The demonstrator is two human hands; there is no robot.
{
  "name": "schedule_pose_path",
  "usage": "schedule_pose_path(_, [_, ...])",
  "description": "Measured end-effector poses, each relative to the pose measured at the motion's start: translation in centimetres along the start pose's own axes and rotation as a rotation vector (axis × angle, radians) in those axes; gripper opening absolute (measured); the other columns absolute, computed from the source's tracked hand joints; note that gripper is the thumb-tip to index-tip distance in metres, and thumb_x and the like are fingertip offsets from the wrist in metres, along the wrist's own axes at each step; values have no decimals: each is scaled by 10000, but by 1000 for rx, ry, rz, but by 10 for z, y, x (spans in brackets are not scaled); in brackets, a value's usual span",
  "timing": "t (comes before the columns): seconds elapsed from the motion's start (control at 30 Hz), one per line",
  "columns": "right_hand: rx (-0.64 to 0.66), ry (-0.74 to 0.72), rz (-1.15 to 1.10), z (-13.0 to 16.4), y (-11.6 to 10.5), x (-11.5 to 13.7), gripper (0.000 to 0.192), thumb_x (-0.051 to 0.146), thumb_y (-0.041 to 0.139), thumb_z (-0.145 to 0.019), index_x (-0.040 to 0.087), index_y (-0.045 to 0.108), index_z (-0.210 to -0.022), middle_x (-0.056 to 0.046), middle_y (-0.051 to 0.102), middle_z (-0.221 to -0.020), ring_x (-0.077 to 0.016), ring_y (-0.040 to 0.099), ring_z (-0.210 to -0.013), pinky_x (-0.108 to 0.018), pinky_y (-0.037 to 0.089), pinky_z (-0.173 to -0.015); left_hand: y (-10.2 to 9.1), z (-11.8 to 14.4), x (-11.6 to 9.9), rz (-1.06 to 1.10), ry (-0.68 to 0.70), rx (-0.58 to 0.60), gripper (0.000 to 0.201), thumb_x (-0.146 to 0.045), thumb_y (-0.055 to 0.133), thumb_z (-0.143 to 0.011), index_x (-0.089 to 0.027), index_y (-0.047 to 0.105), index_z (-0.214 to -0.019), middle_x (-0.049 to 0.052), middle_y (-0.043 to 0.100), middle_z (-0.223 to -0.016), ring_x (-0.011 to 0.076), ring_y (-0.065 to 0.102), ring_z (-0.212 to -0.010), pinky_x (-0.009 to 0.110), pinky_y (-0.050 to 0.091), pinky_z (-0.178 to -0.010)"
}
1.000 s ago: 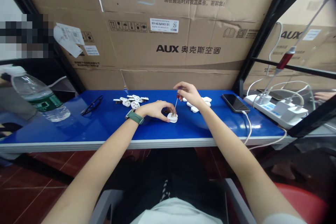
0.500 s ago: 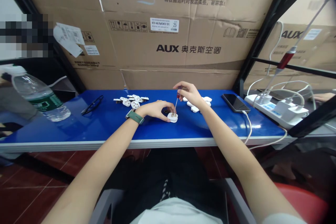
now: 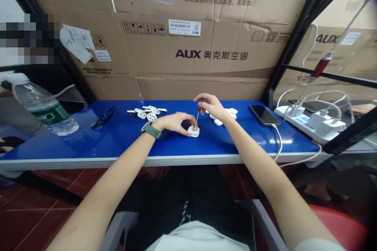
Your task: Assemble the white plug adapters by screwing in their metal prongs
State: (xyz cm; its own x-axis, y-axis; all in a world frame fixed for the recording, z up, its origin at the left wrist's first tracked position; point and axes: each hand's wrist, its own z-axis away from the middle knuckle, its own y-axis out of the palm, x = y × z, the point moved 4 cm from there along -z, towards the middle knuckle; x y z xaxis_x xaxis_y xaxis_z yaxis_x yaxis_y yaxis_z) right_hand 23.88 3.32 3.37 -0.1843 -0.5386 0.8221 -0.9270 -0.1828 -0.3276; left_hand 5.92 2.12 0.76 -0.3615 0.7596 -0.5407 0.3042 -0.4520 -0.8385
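My left hand (image 3: 174,122), with a green watch on the wrist, pins a small white plug part (image 3: 194,131) to the blue table (image 3: 123,141). In my right hand (image 3: 212,105) I hold a thin screwdriver (image 3: 197,118) with a red handle, upright, its tip resting on the top of that part. A cluster of similar white plug parts (image 3: 147,113) lies to the left behind my left hand. Another small pile of white parts (image 3: 229,114) sits just behind my right wrist.
A water bottle (image 3: 43,105) lies at the left, black glasses (image 3: 103,117) beside it. A phone (image 3: 264,115) on a white cable and a power strip (image 3: 312,124) with chargers sit at the right. Big cardboard boxes (image 3: 191,31) wall the back. Another person's hand (image 3: 363,107) shows at far right.
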Motion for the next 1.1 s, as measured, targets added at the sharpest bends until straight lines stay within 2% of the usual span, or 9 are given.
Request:
schedule_pose_path(0.5, [-23,-56,28,1,-1,2,252,192,578,-796,173,709,-1010,-5,666,-691,-158,640,-590,-275,563,-548,0,0,2,-10,-24,2,437,-409,841,-770,-230,715,-1149,34,748,-1158,216,682,-1079,304,494,-967])
schedule_pose_path(0.73, [-20,-70,3,1,-2,2,246,202,585,-808,171,710,-1018,-7,670,-691,-156,643,-588,-270,562,-550,1,0,7,30,-31,-28,561,-406,873,-734,-224,662,-1220,43,748,-1122,220,695,-1059,323,501,-956])
schedule_pose_path(1.1, [7,-99,-38,3,1,7,236,212,597,-815,169,709,-1018,-5,664,-697,-151,630,-583,-271,557,-552,1,1,6,27,-25,-33,526,-372,870,-742,-225,671,-1206,39,747,-1124,226,693,-1065,322,507,-950])
